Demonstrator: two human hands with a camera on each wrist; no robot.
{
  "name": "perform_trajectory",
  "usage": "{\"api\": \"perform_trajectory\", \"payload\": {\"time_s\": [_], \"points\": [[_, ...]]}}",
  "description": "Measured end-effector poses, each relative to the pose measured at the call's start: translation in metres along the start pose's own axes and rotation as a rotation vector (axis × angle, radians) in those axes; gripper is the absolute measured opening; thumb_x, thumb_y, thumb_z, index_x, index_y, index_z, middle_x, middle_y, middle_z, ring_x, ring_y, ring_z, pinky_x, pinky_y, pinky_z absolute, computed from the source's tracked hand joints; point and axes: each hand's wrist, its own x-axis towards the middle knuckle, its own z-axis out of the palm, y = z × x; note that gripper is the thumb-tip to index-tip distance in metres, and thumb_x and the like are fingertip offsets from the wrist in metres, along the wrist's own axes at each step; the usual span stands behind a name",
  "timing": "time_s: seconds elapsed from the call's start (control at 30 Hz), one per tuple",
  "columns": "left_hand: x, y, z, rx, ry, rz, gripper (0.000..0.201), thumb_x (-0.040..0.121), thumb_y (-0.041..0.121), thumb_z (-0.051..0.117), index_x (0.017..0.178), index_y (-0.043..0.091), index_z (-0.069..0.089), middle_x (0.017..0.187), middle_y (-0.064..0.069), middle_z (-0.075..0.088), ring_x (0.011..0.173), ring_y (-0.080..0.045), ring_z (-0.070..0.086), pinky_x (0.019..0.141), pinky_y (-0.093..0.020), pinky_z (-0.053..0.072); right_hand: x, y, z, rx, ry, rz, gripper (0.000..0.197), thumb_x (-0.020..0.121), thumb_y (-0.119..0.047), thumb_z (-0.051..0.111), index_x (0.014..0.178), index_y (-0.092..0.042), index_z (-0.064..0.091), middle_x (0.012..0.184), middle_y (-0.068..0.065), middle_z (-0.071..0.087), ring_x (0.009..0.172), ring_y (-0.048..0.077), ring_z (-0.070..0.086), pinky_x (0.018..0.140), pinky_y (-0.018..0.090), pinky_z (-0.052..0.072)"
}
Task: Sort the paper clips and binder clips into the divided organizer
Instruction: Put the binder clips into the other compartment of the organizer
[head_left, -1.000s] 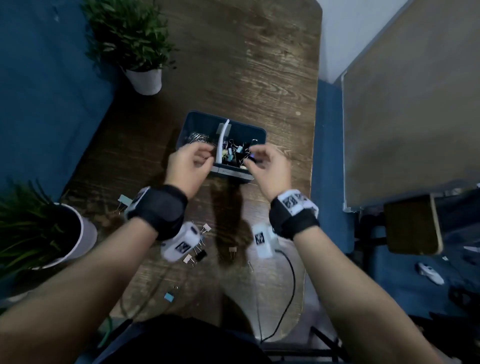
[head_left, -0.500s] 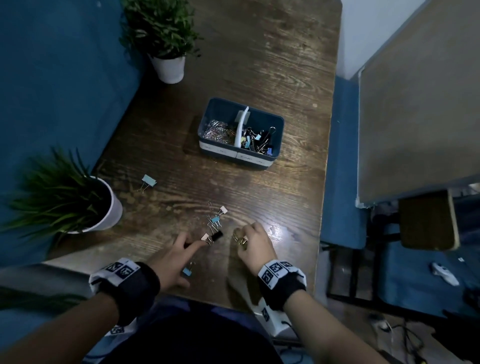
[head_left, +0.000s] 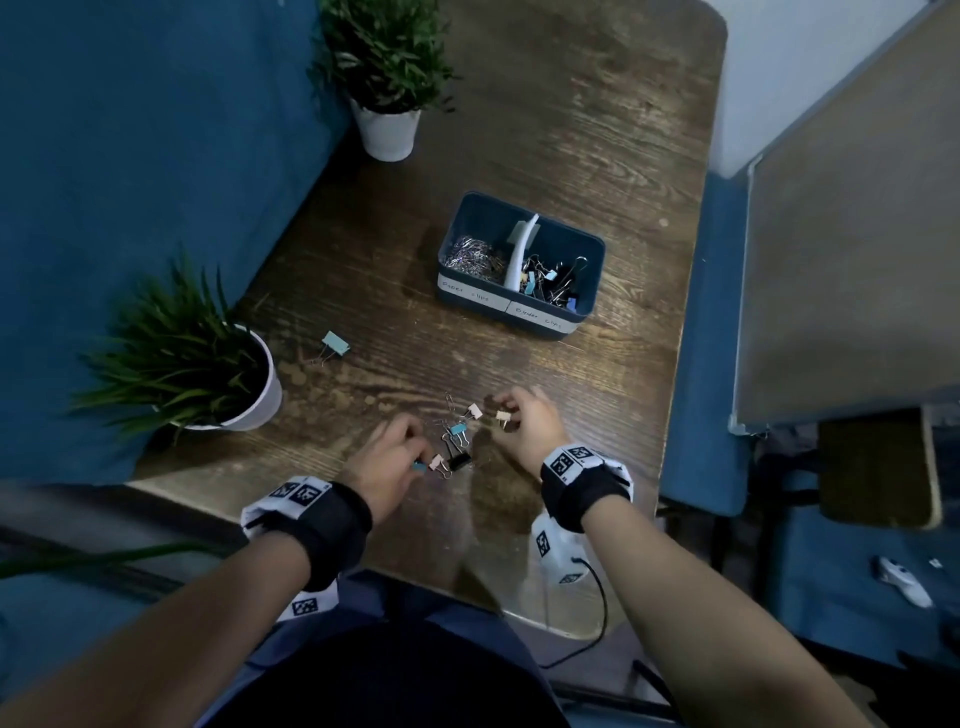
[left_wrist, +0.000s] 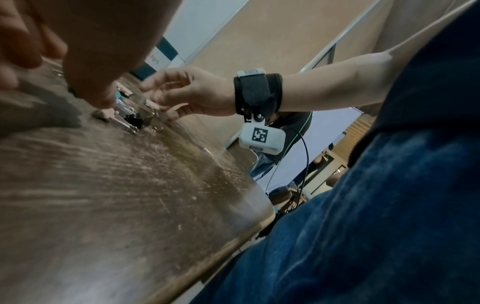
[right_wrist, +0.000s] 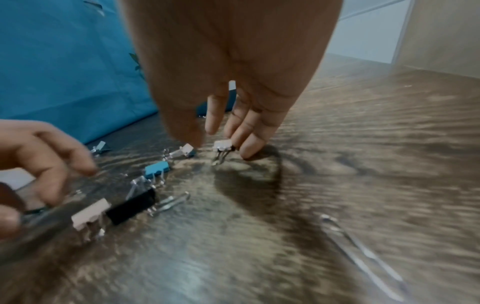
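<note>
Organizer (head_left: 589, 249): dark blue, divided, far side of the wooden table (head_left: 597, 130).
Labels: handwritten "Paper clips" on the left strip, "Binder clips" on the right.
Contents: silver paper clips (head_left: 472, 254) left, binder clips (head_left: 553, 283) right.
Right hand (head_left: 527, 428): fingers pinch a beige binder clip (right_wrist: 222, 144) just above the table.
Left hand (head_left: 387, 460): fingers curled on a small blue clip (head_left: 418, 466).
Loose pile (head_left: 457, 441): between the hands.
Stray teal clip (head_left: 335, 343): near the potted plant (head_left: 171, 358).

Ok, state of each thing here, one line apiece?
Blue divided organizer: upright; paper clips left, binder clips right.
Right hand: pinching a pale pink binder clip.
Left hand: gripping a teal binder clip.
Black binder clip: lying on the wooden table.
</note>
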Motion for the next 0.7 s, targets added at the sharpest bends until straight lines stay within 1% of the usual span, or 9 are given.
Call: {"api": "perform_trajectory", "payload": {"time_s": [0.07,0.13,0.2,0.27,0.37,0.43,0.5,0.6,0.7], "points": [[0.006,0.004,0.000,0.033,-0.038,0.020,0.017,0.083,0.012,0.064,0.099,0.014,0.060,0.128,-0.004,0.044,0.117,-0.022,0.042,0.097,-0.034,0.041,0.001,-0.007,0.003,-0.040,-0.086,-0.040,0.077,0.070,-0.047,0.079,0.136,-0.029,0.043,0.131,-0.001,0.042,0.125,0.021,0.042,0.107,0.043,0.040],[0.010,0.007,0.004,0.070,-0.080,0.050,0.022,0.078,0.010,0.068,0.099,0.013,0.062,0.131,-0.006,0.048,0.118,-0.027,0.045,0.096,-0.037,0.043,-0.001,-0.016,0.006,-0.182,-0.166,-0.098,0.095,0.061,-0.055,0.082,0.141,-0.034,0.035,0.141,0.001,0.033,0.132,0.023,0.031,0.107,0.049,0.038],[0.012,0.010,0.008,0.078,-0.106,0.069,0.028,0.069,0.010,0.076,0.094,0.013,0.063,0.123,-0.007,0.055,0.111,-0.029,0.051,0.090,-0.036,0.047,-0.002,-0.021,0.012,-0.273,-0.190,-0.141,0.089,0.061,-0.046,0.085,0.137,-0.032,0.041,0.139,0.001,0.032,0.128,0.023,0.029,0.103,0.046,0.041],[0.015,0.011,0.009,0.067,-0.075,0.080,0.036,0.056,0.008,0.083,0.086,0.014,0.064,0.107,-0.006,0.062,0.096,-0.027,0.058,0.080,-0.031,0.050,-0.005,-0.024,0.018,-0.276,-0.158,-0.165,0.075,0.065,-0.034,0.085,0.130,-0.030,0.048,0.133,0.001,0.034,0.122,0.023,0.032,0.098,0.043,0.045],[0.019,0.014,0.006,0.057,-0.049,0.087,0.041,0.045,0.005,0.086,0.079,0.014,0.064,0.087,-0.004,0.065,0.076,-0.025,0.064,0.066,-0.022,0.051,-0.008,-0.023,0.026,-0.244,-0.091,-0.198,0.052,0.071,-0.027,0.080,0.118,-0.030,0.055,0.124,0.001,0.038,0.115,0.024,0.038,0.091,0.043,0.049],[0.023,0.014,0.004,-0.004,-0.066,0.069,0.033,0.056,0.001,0.080,0.084,0.007,0.064,0.091,-0.010,0.064,0.082,-0.031,0.064,0.072,-0.028,0.050,-0.011,-0.022,0.028,-0.244,-0.091,-0.211,0.044,0.075,-0.027,0.076,0.114,-0.027,0.056,0.121,0.002,0.038,0.112,0.025,0.039,0.088,0.042,0.049],[0.027,0.015,0.003,-0.038,-0.087,0.038,0.025,0.070,0.000,0.071,0.093,0.002,0.062,0.103,-0.015,0.061,0.095,-0.033,0.059,0.081,-0.032,0.045,-0.013,-0.025,0.027,-0.269,-0.119,-0.205,0.045,0.076,-0.028,0.073,0.116,-0.024,0.054,0.119,0.003,0.037,0.111,0.027,0.037,0.085,0.043,0.050],[0.029,0.017,0.001,-0.030,-0.108,-0.006,0.028,0.079,0.004,0.064,0.106,0.004,0.059,0.116,-0.012,0.056,0.104,-0.028,0.055,0.084,-0.028,0.041,-0.012,-0.031,0.027,-0.318,-0.135,-0.185,0.053,0.074,-0.033,0.071,0.120,-0.021,0.048,0.119,0.005,0.035,0.109,0.029,0.035,0.080,0.047,0.051],[0.033,0.017,0.001,-0.051,-0.122,-0.058,0.035,0.080,0.006,0.064,0.114,0.008,0.056,0.118,-0.010,0.055,0.107,-0.025,0.054,0.087,-0.027,0.040,-0.009,-0.036,0.028,-0.324,-0.141,-0.136,0.059,0.070,-0.034,0.072,0.120,-0.018,0.044,0.118,0.006,0.034,0.109,0.028,0.034,0.080,0.046,0.051]]}}
